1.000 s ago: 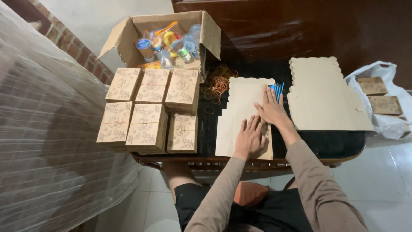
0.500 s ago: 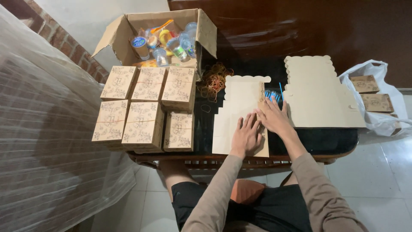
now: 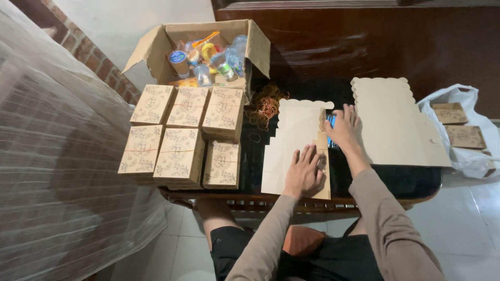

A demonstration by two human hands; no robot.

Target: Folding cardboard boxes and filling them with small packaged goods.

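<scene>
A flat, unfolded beige cardboard box blank (image 3: 291,140) with scalloped edges lies on the dark table. My left hand (image 3: 304,170) rests flat on its near right part, fingers spread. My right hand (image 3: 345,127) lies at the blank's right edge, over a small blue object (image 3: 332,124) that it partly hides. A stack of more flat blanks (image 3: 393,122) lies just to the right of that hand.
Several folded patterned boxes (image 3: 182,135) stand in rows on the left. Behind them is an open carton (image 3: 205,49) of cups and small items. A heap of rubber bands (image 3: 266,104) lies near the carton. A white bag (image 3: 461,130) holding boxes sits far right.
My right hand has slid from the blank's top onto the blue object at its right edge. The left hand stays pressed on the blank. The view has shifted slightly.
</scene>
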